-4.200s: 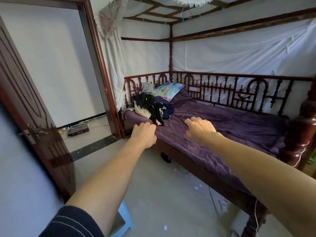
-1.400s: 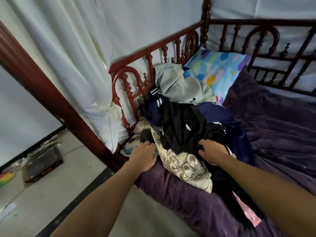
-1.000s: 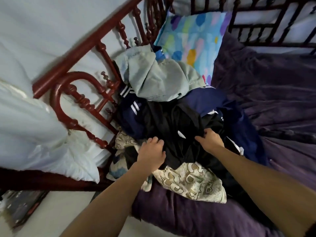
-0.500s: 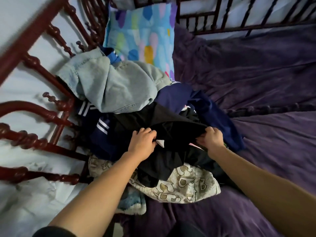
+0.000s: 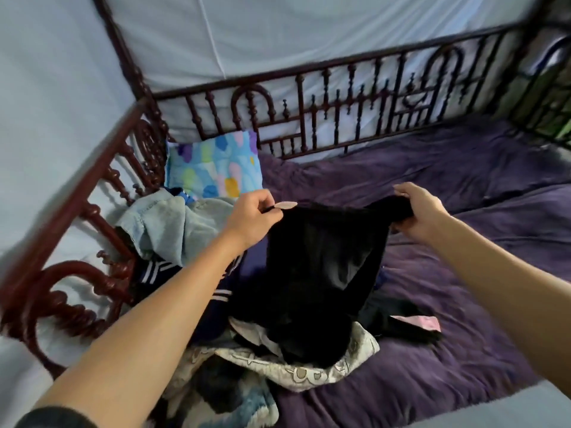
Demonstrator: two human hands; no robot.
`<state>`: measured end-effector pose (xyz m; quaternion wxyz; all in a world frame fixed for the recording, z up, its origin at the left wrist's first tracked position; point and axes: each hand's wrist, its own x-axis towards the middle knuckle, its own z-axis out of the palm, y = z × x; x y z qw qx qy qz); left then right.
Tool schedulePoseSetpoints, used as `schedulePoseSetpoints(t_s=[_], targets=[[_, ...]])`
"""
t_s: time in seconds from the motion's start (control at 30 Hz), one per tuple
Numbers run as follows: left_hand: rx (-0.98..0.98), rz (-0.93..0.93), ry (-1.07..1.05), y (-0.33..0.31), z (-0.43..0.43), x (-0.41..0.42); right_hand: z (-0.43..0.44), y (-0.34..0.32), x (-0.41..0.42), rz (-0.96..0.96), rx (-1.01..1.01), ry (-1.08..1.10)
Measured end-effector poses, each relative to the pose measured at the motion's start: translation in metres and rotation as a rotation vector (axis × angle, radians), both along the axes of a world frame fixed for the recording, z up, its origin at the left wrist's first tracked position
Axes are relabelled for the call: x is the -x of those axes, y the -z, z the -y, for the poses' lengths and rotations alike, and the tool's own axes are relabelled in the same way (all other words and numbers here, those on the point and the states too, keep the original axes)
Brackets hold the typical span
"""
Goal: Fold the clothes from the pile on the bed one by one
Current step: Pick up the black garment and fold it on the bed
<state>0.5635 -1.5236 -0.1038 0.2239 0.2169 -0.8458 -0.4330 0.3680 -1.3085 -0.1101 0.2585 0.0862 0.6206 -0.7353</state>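
A black garment (image 5: 318, 261) hangs lifted above the pile of clothes (image 5: 185, 273) at the left end of the bed. My left hand (image 5: 251, 216) pinches one top corner of it, where a small pale tag sticks out. My right hand (image 5: 417, 211) grips the other top corner, bunched in the fingers. The garment's lower part still lies on the pile, over a cream patterned cloth (image 5: 309, 366). A light grey-blue denim piece (image 5: 167, 227) and a navy striped top (image 5: 213, 291) lie in the pile too.
The purple bedspread (image 5: 463, 273) stretches out to the right of the pile. A colourful pillow (image 5: 216, 168) leans at the corner. Dark red wooden rails (image 5: 340, 112) run along the back and left side, with white curtain behind them.
Both hands took hold of the black garment in the pile and have raised it, spreading its top edge between them. The view has tilted up toward the far rail.
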Motion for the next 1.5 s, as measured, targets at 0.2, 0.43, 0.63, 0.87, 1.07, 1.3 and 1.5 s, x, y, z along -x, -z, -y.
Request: schedulePoseSetpoints(t_s=[0.2, 0.43, 0.63, 0.87, 1.07, 1.3, 1.5], targets=[[0.003, -0.118, 0.111, -0.104, -0.016, 0.018, -0.054, -0.101, 0.0, -0.457, 0.006, -0.312], [0.39, 0.09, 0.177, -0.162, -0.04, 0.025, -0.09, -0.146, -0.001, -1.205, -1.077, -0.663], [0.209, -0.012, 0.297, -0.148, -0.083, 0.03, -0.082, -0.087, -0.007, -1.167, -1.059, -0.531], [0.616, 0.43, 0.274, -0.115, -0.069, 0.015, -0.064, -0.049, -0.023, -0.439, -0.2, -0.031], [0.145, 0.421, 0.125, -0.073, -0.031, -0.015, -0.07, -0.076, -0.023, -0.609, -0.203, -0.047], [0.019, 0.137, -0.043, -0.086, -0.028, -0.012, -0.083, -0.087, -0.034, -1.498, -1.223, -0.539], [0.735, -0.063, -0.134, -0.115, -0.027, 0.002, -0.09, -0.099, -0.026, -1.392, -1.247, -0.398]])
